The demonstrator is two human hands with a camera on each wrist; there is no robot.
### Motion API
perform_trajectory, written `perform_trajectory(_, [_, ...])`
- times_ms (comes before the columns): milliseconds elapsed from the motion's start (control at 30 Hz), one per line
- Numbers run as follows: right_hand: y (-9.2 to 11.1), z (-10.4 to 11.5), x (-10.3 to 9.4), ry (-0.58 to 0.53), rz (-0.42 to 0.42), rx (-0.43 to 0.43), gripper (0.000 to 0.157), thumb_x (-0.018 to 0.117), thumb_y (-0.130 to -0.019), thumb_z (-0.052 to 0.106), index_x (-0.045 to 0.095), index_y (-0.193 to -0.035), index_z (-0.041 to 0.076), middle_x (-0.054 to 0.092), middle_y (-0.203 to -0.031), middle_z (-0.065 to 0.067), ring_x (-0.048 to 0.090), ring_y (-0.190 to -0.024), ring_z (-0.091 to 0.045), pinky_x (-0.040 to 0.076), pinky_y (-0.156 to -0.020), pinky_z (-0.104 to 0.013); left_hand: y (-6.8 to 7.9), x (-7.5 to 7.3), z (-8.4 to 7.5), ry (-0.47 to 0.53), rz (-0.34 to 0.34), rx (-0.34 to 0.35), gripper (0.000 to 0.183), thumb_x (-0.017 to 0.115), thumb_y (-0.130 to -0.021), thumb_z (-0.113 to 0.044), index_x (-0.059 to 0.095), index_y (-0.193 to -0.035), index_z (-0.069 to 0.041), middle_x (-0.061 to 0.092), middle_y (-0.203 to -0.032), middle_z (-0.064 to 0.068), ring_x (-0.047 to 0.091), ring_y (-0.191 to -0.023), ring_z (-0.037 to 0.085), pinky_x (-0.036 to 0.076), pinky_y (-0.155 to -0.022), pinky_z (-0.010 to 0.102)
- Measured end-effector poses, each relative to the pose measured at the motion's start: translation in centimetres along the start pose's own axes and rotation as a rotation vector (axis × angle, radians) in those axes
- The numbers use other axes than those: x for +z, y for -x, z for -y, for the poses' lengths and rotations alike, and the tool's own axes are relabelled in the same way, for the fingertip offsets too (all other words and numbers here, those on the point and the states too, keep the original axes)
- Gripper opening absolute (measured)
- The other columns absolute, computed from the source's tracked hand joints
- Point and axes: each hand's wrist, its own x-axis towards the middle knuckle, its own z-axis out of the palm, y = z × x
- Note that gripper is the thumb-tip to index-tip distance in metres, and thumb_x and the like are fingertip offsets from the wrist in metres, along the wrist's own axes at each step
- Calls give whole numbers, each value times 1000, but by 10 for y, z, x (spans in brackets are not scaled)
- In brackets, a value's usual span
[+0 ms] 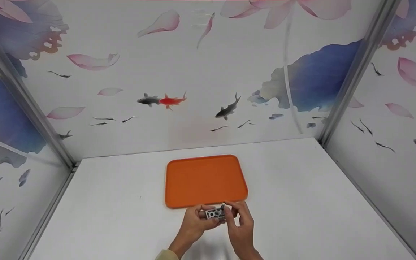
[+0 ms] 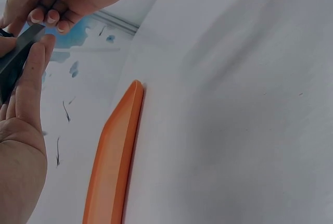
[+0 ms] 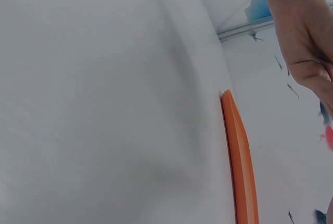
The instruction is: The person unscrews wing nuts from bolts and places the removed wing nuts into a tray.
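A small grey metal block [image 1: 214, 213] with round holes in its face is held above the table, just in front of the orange tray [image 1: 206, 182]. My left hand [image 1: 196, 220] grips it from the left, thumb below and fingers behind. At the block's right end, my right hand [image 1: 241, 220] pinches a small upright metal piece [image 1: 223, 205] between thumb and fingers. Its exact kind is too small to tell. From the left wrist, the block [image 2: 21, 57] looks like a dark flat-sided bar between both hands. The right wrist view shows the left hand [image 3: 307, 41], but the block is out of frame.
The tray lies flat on the white table [image 1: 114, 209], with a low raised rim. White panels with painted fish and petals [image 1: 193, 72] enclose the table at the back and both sides, joined by grey metal corner posts [image 1: 359, 72].
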Motion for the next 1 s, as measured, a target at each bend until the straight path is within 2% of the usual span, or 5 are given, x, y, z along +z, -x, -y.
perform_trajectory(200, [1, 2, 1, -30, 21, 24, 22, 63, -92, -5, 69, -110, 5, 48, -87, 0, 44, -76, -10, 41, -62, -24, 2, 0, 2, -11, -4, 7, 44, 74, -79, 1, 58, -119, 12, 74, -107, 23, 76, -95, 26, 65, -83, 32])
perform_trajectory(333, [2, 5, 2, -25, 18, 52, 20, 66, -91, -2, 69, -108, 8, 48, -88, 1, 44, -77, -9, 42, -63, -23, 2, 0, 1, -35, -20, 9, 43, 75, -79, -1, 59, -118, 10, 75, -105, 18, 75, -95, 22, 65, -82, 32])
perform_trajectory(433, [2, 5, 2, -9, 12, 43, 21, 67, -90, -2, 69, -108, 10, 48, -87, 1, 45, -77, -9, 42, -63, -23, 2, 0, 2, -49, -29, 6, 42, 75, -79, -2, 60, -117, 9, 75, -104, 16, 75, -94, 20, 65, -81, 32])
perform_trajectory(767, [-1, 4, 2, -14, -7, 37, 18, 66, -91, -3, 68, -107, 3, 52, -89, -2, 45, -76, -10, 43, -63, -22, 1, 1, 0, -9, -14, 3, 43, 75, -80, 0, 58, -118, 11, 74, -107, 20, 76, -97, 25, 65, -84, 35])
perform_trajectory(1000, [-3, 2, 1, 5, -20, 6, 22, 67, -89, -6, 67, -107, 6, 52, -88, -3, 44, -74, -10, 42, -62, -23, 1, -1, 0, 7, -3, 3, 42, 73, -80, 3, 58, -119, 12, 74, -106, 22, 77, -92, 27, 65, -83, 34])
